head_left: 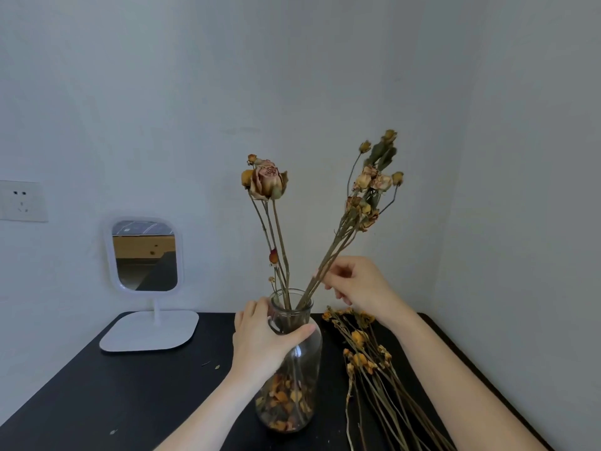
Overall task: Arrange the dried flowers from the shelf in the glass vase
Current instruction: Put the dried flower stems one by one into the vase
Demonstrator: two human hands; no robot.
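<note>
Left hand (260, 340): wrapped round the neck of the glass vase (302, 369), so that it is steadied.
Right hand (357, 284): the leaning spray (370, 182) is pinched by its stems above the rim, apparently for angling.
Loose flowers (364, 356): laid beneath the right hand, within reach.

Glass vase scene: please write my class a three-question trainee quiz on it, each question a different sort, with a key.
1. True or false: the left grip holds the glass vase near its neck.
2. What does the right grip pinch? A) dried stems standing in the vase B) the vase's rim C) scissors
3. Fill in: loose dried flowers lie on the black table to the vase's ____.
Key: 1 true; 2 A; 3 right.
</note>
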